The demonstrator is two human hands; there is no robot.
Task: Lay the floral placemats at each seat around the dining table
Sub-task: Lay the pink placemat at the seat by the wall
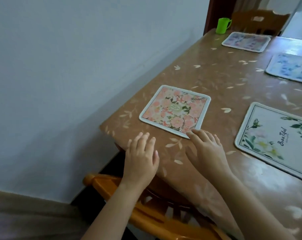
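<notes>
Head view.

Pink floral placemat (175, 110): roughly square with rounded corners, a white border, pink blossoms and dark green leaves, and a small pale oval label at the centre. It lies flat on the bench (216, 80) near the corner by the wall (77, 66), turned at an angle to the bench edge.

Right hand (207, 149): fingers extended and spread, grasping nothing. The fingertips (192, 131) touch the near corner of the pink placemat.

Left hand (141, 158): flat and released, with straight fingers, over the bench edge just beside the placemat and apart from it. Whether the palm presses on the surface, I cannot tell.

Bench cover: glossy brown with a pale leaf print.

Other mats, all flat on the bench:
- White placemat (275, 141) to the right, with green leaves, pale flowers and dark script lettering. It is cut off by the frame edge.
- Blue-patterned placemat (290, 68) further along the right side, also cut off.
- Far placemat (246, 41) at the end of the bench, blurred, with soft pink and blue tones.

Container: a green cup (223, 25) with a handle stands at the far corner, near the far placemat but apart from it. Its inside cannot be seen.

Seating: an orange wooden chair (146, 210) stands under the near edge below the hands. A second wooden chair (259, 19) stands behind the far placemat.
</notes>
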